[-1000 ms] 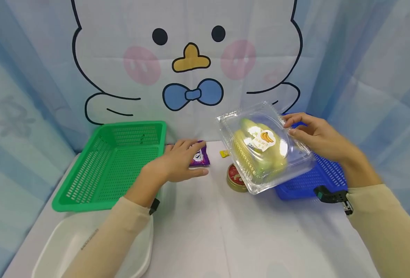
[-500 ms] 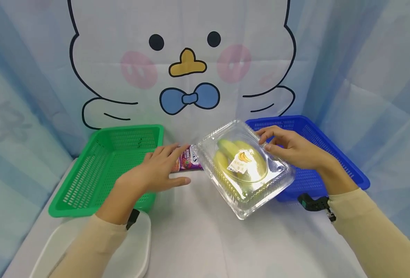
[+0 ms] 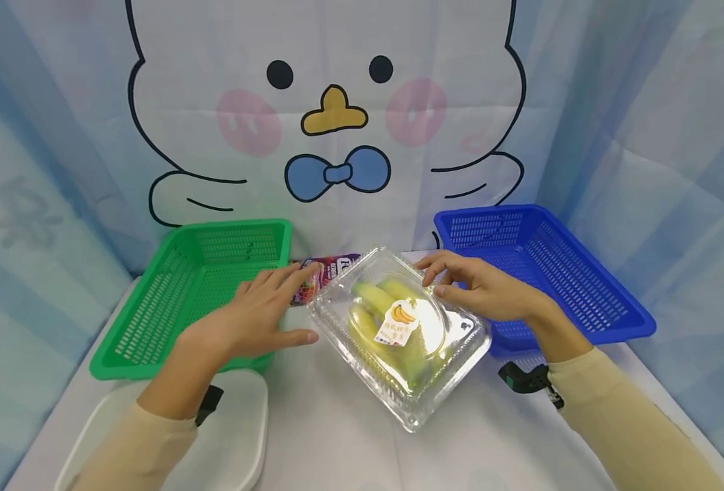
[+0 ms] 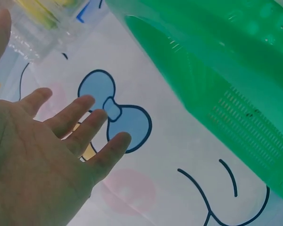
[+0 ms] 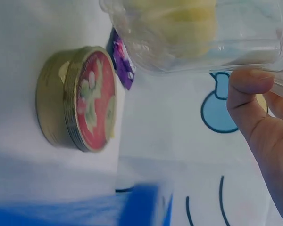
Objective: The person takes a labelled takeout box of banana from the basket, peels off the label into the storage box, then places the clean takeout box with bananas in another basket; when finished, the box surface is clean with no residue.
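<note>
My right hand (image 3: 481,283) pinches the edge of a clear plastic clamshell box (image 3: 401,334) of bananas (image 3: 386,320), held tilted above the middle of the table. A banana label sticks to its lid. In the right wrist view the thumb (image 5: 250,84) presses the box's rim. My left hand (image 3: 245,317) is spread with straight fingers to the left of the box, apart from it and holding nothing. Behind its fingertips lies a purple snack packet (image 3: 319,273), partly covered by the hand and box.
A green basket (image 3: 106,354) stands at left, a blue basket (image 3: 613,300) at right. Front left is a white tub (image 3: 254,423), overlapped by the left forearm. A round gold tin (image 5: 75,99) with a red lid shows in the right wrist view, hidden by the box in the head view.
The box of bananas in my right hand has moved left and nearer from in front of the blue basket. My left hand has drawn back leftward from over the snack packet.
</note>
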Demonstrator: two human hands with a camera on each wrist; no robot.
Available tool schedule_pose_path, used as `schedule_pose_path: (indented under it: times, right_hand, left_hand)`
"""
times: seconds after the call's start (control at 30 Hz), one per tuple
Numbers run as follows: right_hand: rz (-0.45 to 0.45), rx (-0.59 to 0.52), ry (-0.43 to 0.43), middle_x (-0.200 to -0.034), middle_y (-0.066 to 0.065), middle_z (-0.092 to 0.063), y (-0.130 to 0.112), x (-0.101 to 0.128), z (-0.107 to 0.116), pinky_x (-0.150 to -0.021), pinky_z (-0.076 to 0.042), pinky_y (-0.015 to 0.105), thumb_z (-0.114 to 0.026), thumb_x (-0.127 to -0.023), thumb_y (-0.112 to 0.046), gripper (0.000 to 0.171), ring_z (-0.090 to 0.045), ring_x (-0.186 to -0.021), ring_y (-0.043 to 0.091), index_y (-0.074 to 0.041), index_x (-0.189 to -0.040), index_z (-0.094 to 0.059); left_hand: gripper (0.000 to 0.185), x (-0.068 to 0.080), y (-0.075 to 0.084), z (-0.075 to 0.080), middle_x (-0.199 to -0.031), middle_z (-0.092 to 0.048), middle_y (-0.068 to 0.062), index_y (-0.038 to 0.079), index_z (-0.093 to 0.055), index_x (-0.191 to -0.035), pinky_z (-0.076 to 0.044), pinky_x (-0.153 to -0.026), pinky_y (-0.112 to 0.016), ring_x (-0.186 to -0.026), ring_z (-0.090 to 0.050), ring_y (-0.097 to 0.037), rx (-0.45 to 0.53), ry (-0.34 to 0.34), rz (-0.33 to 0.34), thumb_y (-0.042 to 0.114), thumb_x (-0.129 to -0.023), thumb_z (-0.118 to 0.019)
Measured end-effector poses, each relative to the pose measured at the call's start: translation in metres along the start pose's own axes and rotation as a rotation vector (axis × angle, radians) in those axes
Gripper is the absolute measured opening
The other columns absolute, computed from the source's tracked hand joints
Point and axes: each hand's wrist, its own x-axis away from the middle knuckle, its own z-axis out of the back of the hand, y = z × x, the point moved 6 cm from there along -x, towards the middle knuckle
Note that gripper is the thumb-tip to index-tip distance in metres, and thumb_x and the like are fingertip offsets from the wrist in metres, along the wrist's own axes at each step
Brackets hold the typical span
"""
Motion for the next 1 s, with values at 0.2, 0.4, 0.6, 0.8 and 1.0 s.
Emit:
schedule_pose_path:
  times: [0.2, 0.4, 0.6, 0.8, 1.0]
  right_hand:
    - [-0.010, -0.059, -0.074, -0.149, 0.006, -0.054, 0.005, -0.013, -0.026, -0.079, -0.053, 0.034, -0.058, -0.106, -0.013, 0.015, -0.065, -0.107, 0.026, -0.023, -0.115, -0.064]
    - [-0.013, -0.097, -0.156, -0.150, 0.008, -0.053, 0.006, -0.018, -0.042, -0.081, -0.055, 0.034, -0.057, -0.106, -0.013, 0.014, -0.064, -0.100, 0.023, -0.023, -0.115, -0.064]
    - [0.010, -0.091, -0.202, -0.148, 0.005, -0.057, 0.005, -0.026, -0.054, -0.079, -0.053, 0.032, -0.059, -0.105, -0.016, 0.015, -0.065, -0.098, 0.024, -0.024, -0.115, -0.066]
    - [0.022, -0.126, -0.255, -0.149, 0.007, -0.057, 0.008, -0.030, -0.063, -0.083, -0.055, 0.035, -0.059, -0.104, -0.014, 0.016, -0.064, -0.106, 0.027, -0.021, -0.116, -0.067]
    - [0.052, -0.112, -0.278, -0.150, 0.007, -0.057, 0.010, -0.035, -0.071, -0.087, -0.056, 0.036, -0.058, -0.105, -0.013, 0.019, -0.064, -0.109, 0.025, -0.019, -0.119, -0.069]
  left_hand:
    - [0.111, 0.012, -0.007, -0.003, -0.171, -0.019, -0.012, 0.036, -0.012, -0.166, -0.021, -0.109, -0.082, -0.150, -0.022, -0.046, 0.015, 0.004, -0.020, 0.065, -0.081, -0.078]
    - [0.116, 0.017, -0.006, -0.012, -0.171, -0.020, -0.009, 0.035, -0.018, -0.165, -0.022, -0.106, -0.083, -0.150, -0.023, -0.045, 0.031, -0.020, -0.044, 0.067, -0.073, -0.082]
    - [0.122, 0.025, -0.008, -0.016, -0.170, -0.022, -0.010, 0.045, -0.014, -0.163, -0.024, -0.105, -0.083, -0.149, -0.025, -0.046, 0.043, -0.017, -0.016, 0.060, -0.069, -0.089]
    - [0.126, 0.028, -0.003, -0.030, -0.171, -0.020, -0.007, 0.044, -0.015, -0.164, -0.025, -0.107, -0.081, -0.150, -0.025, -0.046, 0.060, -0.058, -0.035, 0.056, -0.065, -0.093]
    - [0.124, 0.028, 0.005, -0.041, -0.173, -0.010, -0.003, 0.042, -0.023, -0.162, -0.025, -0.108, -0.080, -0.152, -0.022, -0.044, 0.053, -0.096, -0.061, 0.058, -0.061, -0.093]
